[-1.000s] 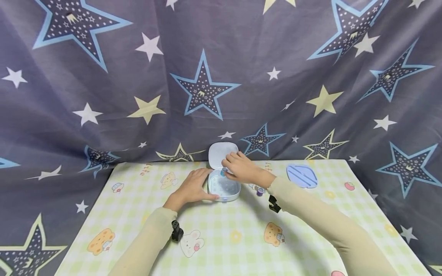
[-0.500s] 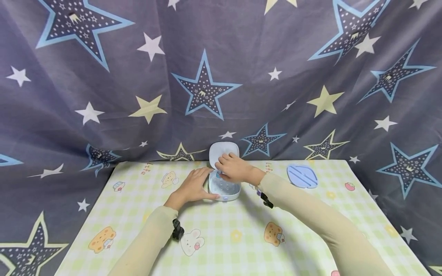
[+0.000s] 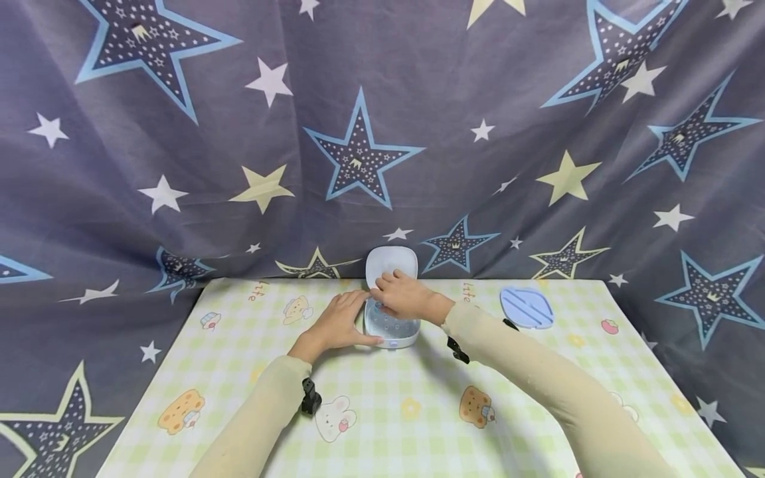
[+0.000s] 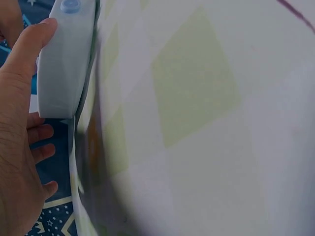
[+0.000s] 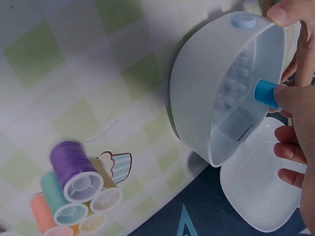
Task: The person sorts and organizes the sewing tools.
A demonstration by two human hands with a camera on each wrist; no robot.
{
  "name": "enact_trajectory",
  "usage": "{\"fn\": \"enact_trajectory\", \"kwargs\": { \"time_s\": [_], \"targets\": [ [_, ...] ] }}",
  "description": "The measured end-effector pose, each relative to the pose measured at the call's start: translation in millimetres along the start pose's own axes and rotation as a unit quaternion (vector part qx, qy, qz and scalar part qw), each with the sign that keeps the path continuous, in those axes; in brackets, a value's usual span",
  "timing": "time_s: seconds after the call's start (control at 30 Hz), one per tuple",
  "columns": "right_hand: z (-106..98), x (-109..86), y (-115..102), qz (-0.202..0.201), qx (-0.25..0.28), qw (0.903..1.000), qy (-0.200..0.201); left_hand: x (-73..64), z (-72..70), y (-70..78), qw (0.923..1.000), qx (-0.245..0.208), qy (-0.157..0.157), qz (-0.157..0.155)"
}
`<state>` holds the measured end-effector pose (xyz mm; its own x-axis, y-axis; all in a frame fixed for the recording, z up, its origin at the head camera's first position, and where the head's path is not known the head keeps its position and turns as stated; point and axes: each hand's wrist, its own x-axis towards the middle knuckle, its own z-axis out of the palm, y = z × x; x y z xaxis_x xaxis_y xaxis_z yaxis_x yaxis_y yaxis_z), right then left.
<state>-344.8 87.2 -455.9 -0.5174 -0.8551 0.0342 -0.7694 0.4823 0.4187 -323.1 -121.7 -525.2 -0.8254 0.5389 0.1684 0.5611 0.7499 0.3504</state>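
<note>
Right wrist: right hand [image 3: 406, 297] pinches blue cylinder [image 5: 266, 93] in box [image 5: 197, 93] left hand [image 3: 339, 321] grips; purple spool [image 5: 73, 161] nearby (hidden from head camera).

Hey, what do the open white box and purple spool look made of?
The box looks like moulded plastic, smooth and satin: even colour, rounded walls, small pegs inside. The purple spool seems wound with thread, soft-sheened with fine ridges; cotton or polyester, I can't tell. Its pale end, spoked and smooth, is probably plastic.
</note>
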Motion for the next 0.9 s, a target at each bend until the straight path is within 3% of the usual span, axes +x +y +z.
{"fn": "enact_trajectory", "kwargs": {
  "time_s": [0.37,0.67,0.9],
  "targets": [
    [6,-3.5,-4,0.001,-0.005,1.0,-0.006,4.3,5.8,-2.5,0.9995,-0.017,0.019,0.02],
    [17,0.5,-10,0.018,0.003,0.9998,-0.006,2.3,1.6,0.7,0.9998,-0.02,-0.004,0.007],
    [17,4.3,-14,0.017,0.017,0.9996,-0.013,0.2,7.2,-7.3,0.9996,-0.026,0.006,0.012]
  ]
}}
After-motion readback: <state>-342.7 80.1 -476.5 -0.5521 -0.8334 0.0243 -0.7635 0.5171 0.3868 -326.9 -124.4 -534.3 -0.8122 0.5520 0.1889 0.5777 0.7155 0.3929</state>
